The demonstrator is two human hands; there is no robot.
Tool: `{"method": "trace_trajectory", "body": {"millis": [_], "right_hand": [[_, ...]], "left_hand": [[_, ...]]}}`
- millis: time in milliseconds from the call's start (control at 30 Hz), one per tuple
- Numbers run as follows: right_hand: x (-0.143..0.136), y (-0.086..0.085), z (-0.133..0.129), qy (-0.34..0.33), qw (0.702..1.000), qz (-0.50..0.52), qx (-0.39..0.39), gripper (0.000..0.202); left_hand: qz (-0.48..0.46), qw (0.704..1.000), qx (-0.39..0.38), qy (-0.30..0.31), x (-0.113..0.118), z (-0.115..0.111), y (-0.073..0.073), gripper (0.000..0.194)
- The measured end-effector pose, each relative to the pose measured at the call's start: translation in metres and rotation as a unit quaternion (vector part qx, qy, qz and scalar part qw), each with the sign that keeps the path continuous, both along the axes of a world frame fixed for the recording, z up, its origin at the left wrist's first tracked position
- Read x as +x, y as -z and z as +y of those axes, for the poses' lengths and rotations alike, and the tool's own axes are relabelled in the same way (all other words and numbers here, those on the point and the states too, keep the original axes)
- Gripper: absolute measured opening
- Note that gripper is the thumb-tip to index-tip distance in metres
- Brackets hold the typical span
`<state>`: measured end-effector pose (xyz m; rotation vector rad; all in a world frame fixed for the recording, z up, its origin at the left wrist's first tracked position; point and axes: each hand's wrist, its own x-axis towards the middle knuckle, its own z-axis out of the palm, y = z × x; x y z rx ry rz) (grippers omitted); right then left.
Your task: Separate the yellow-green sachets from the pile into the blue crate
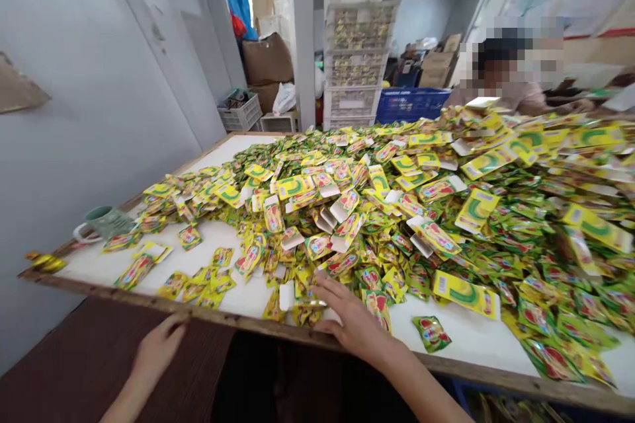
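My right hand point(347, 310) reaches over the front edge of the white table point(228, 277), its fingers apart beside a small yellow box point(302, 294) with an open white flap. My left hand point(161, 344) is at the wooden edge, fingers bent together; whether anything is in them is hidden. Several yellow and green sachets point(211, 284) lie on the white surface between the hands. One green sachet point(431, 334) rests to the right of my right hand. Behind them spreads a large heap of sachets and flat yellow boxes point(476, 210).
A green mug point(104, 221) stands at the table's left corner near a gold packet point(44, 262). Behind the heap are stacked white crates point(354, 66) and a blue crate point(409, 104). A person point(501, 73) sits at the far right. Below the right edge is a blue bin point(461, 396).
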<state>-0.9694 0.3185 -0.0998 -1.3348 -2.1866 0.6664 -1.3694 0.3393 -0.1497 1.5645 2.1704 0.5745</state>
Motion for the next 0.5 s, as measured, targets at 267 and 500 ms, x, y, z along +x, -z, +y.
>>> {"method": "trace_trajectory", "body": {"millis": [267, 500], "right_hand": [[0.095, 0.057, -0.073, 0.287, 0.957, 0.017, 0.032, 0.040], [0.084, 0.066, -0.001, 0.192, 0.979, 0.064, -0.024, 0.059]], "left_hand": [[-0.245, 0.937, -0.061, 0.243, 0.131, -0.028, -0.018, 0.019], [-0.301, 0.919, 0.197, 0.161, 0.165, 0.069, -0.085, 0.024]]}}
